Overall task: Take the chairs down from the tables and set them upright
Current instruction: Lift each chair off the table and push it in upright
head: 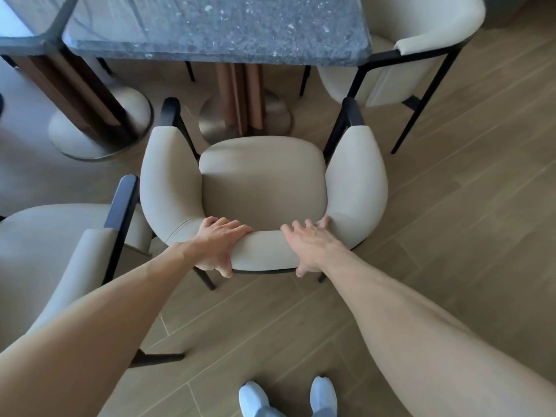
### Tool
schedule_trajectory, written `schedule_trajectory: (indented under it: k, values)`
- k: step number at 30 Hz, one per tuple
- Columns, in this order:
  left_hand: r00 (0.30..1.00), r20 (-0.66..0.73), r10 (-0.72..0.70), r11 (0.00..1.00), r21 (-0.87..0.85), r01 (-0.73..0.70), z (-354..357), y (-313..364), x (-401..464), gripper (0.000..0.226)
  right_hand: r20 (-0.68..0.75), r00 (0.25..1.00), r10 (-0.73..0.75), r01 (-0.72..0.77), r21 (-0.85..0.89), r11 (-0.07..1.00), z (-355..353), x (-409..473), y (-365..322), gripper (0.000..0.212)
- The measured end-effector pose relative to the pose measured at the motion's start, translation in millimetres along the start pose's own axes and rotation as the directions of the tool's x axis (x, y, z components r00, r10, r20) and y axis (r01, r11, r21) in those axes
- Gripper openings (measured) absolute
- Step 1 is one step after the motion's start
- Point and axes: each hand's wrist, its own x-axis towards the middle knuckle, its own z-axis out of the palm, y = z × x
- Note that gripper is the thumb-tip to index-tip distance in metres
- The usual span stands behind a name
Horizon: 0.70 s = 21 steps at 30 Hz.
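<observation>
- Chair (261,188): upright on floor, backrest under my hands.
- Left hand (218,245): gripping backrest.
- Right hand (310,245): fingers spread flat, resting on it.
- Step: final placement; next, probably release.

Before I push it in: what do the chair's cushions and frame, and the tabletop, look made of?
Chair: cushions look like smooth beige leather or faux leather, with a stitched seam near the left hand; frame looks like matte black metal, thin legs. Tabletop: dark grey speckled stone, possibly granite or terrazzo, rough edge.

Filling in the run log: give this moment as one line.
chair: upright on floor, facing table | left hand: grips backrest | right hand: flat on backrest | two more chairs upright
</observation>
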Motion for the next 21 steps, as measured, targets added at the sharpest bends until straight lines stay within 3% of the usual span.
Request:
schedule_trajectory:
  k: [5, 10, 16, 21]
  values:
    - [0.999, -0.045, 0.005, 1.0, -0.001, -0.005, 5, -1, -2, 0.102, -0.024, 1.0, -0.003, 0.004, 0.023, 1.0, 4, -2, 1, 0.091]
    - [0.988, -0.138, -0.072, 0.994, 0.071, 0.082, 7, 18, -23, 0.114, -0.056, 0.998, 0.02, -0.016, 0.063, 0.998, 2, -21, -7, 0.106]
    - [0.975, -0.185, -0.122, 0.971, 0.18, 0.156, 8, 25, -26, 0.101, -0.134, 0.99, 0.042, -0.046, -0.029, 0.999, -1, -25, -12, 0.075]
    - [0.981, -0.173, -0.09, 0.983, 0.142, 0.115, 13, 13, -21, 0.099, -0.099, 0.994, 0.042, -0.049, -0.075, 0.996, -6, -19, -12, 0.074]
